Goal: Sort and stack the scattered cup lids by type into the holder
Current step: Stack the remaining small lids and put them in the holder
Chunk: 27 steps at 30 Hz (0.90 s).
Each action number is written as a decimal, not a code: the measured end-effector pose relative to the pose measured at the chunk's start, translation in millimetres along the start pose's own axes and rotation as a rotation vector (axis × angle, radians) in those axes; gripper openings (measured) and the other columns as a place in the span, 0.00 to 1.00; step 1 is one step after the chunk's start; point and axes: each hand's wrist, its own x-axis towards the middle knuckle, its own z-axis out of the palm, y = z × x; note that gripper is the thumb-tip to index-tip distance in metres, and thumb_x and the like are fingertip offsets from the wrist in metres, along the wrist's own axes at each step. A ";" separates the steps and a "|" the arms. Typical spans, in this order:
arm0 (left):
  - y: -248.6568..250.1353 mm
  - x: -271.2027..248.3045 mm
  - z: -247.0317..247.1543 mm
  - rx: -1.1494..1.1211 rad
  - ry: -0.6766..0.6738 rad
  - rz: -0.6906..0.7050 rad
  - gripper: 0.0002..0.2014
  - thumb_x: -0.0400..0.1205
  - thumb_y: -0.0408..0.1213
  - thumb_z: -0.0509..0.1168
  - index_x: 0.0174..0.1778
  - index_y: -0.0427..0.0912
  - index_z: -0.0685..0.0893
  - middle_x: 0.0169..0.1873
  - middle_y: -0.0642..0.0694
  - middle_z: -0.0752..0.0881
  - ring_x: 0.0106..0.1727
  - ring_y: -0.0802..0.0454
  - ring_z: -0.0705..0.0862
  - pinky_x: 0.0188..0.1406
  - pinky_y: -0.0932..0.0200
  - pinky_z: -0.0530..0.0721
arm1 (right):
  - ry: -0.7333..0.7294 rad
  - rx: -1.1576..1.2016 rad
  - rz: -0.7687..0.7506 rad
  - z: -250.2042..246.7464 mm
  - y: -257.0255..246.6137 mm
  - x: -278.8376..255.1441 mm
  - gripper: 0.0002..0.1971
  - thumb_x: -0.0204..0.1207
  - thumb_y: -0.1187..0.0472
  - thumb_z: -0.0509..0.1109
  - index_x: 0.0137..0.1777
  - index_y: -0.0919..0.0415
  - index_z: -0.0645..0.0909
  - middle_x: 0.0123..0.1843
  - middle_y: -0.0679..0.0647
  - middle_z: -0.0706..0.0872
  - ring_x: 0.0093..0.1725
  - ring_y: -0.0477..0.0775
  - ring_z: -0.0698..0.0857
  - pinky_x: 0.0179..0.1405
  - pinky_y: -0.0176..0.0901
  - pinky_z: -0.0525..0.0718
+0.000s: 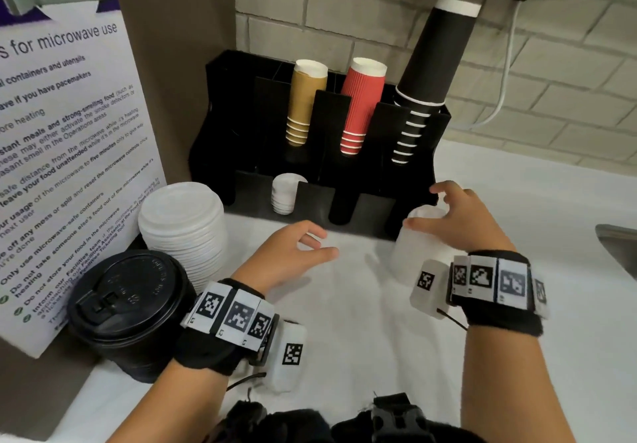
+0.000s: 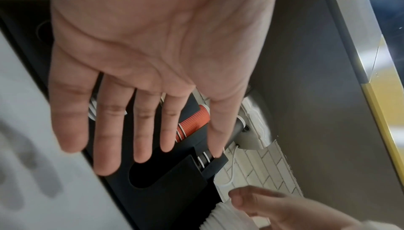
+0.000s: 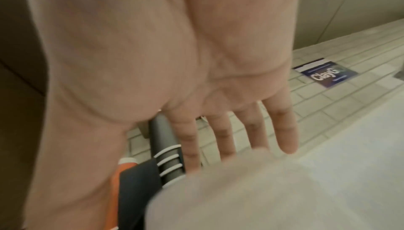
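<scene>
A black holder (image 1: 241,105) stands against the wall, with a short stack of small white lids (image 1: 284,192) in one front slot. A blurred stack of white lids (image 1: 410,249) stands on the counter in front of the holder's right end. It also shows in the wrist views, as white lids (image 2: 218,216) and white lids (image 3: 262,190). My right hand (image 1: 424,206) spreads over its top, thumb at the near side, fingers mostly straight (image 3: 286,130). My left hand (image 1: 327,244) hovers empty above the counter, fingers straight (image 2: 109,138). A tall stack of wide white lids (image 1: 186,229) and a stack of black lids (image 1: 127,308) stand at the left.
Tan cups (image 1: 305,105), red cups (image 1: 360,105) and black cups (image 1: 427,74) fill the holder's rear slots. A microwave notice board (image 1: 69,153) stands at the left. A sink edge (image 1: 617,242) lies at the right. A white cloth (image 1: 362,322) covers the counter.
</scene>
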 end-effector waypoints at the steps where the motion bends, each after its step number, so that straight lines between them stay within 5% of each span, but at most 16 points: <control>1: -0.5 0.1 0.7 -0.003 0.002 0.000 0.13 0.75 0.54 0.73 0.53 0.59 0.82 0.53 0.58 0.85 0.50 0.58 0.85 0.41 0.63 0.77 | 0.008 0.030 0.010 2.8 5.4 -1.8 0.37 0.63 0.47 0.82 0.71 0.52 0.71 0.62 0.55 0.72 0.53 0.55 0.75 0.51 0.45 0.73; 14: -0.4 2.2 -1.9 -0.007 0.027 0.047 0.13 0.76 0.53 0.73 0.55 0.59 0.81 0.53 0.58 0.84 0.50 0.58 0.84 0.46 0.61 0.80 | 0.114 0.102 -0.067 13.1 11.6 1.1 0.33 0.63 0.57 0.83 0.67 0.54 0.73 0.59 0.55 0.71 0.52 0.54 0.73 0.49 0.43 0.72; 17: 5.1 -0.3 1.1 -0.059 0.025 0.145 0.21 0.73 0.53 0.75 0.60 0.66 0.77 0.60 0.60 0.82 0.55 0.60 0.84 0.54 0.62 0.82 | 0.134 0.220 -0.178 5.8 -5.3 -5.2 0.30 0.62 0.56 0.83 0.63 0.50 0.75 0.57 0.50 0.74 0.54 0.49 0.75 0.42 0.30 0.71; 19: 11.4 -4.2 4.3 -0.119 0.009 0.243 0.35 0.67 0.56 0.76 0.68 0.72 0.69 0.68 0.63 0.77 0.63 0.65 0.80 0.57 0.66 0.79 | 0.079 0.382 -0.284 6.9 -25.5 -12.5 0.27 0.62 0.55 0.82 0.60 0.48 0.77 0.55 0.45 0.80 0.54 0.44 0.79 0.45 0.25 0.73; 21: 16.5 -5.7 7.4 -0.209 -0.006 0.324 0.44 0.64 0.56 0.77 0.74 0.75 0.61 0.75 0.64 0.72 0.70 0.66 0.76 0.64 0.66 0.77 | -0.065 0.558 -0.356 14.1 -47.4 -21.3 0.24 0.65 0.56 0.82 0.60 0.47 0.79 0.55 0.43 0.82 0.54 0.45 0.83 0.50 0.34 0.80; 24: 20.8 -5.7 8.8 -0.347 0.026 0.423 0.46 0.67 0.47 0.78 0.78 0.69 0.60 0.77 0.57 0.71 0.72 0.60 0.78 0.70 0.60 0.78 | -0.266 0.728 -0.386 28.1 -69.9 -29.1 0.24 0.66 0.54 0.80 0.62 0.45 0.79 0.59 0.50 0.83 0.53 0.53 0.87 0.49 0.46 0.87; 27: 20.6 -5.9 5.9 -0.408 0.079 0.468 0.46 0.70 0.42 0.79 0.82 0.57 0.61 0.74 0.54 0.75 0.67 0.58 0.83 0.66 0.56 0.82 | -0.327 0.758 -0.393 29.3 -76.9 -29.8 0.27 0.65 0.44 0.78 0.65 0.43 0.78 0.58 0.51 0.85 0.53 0.51 0.89 0.48 0.44 0.87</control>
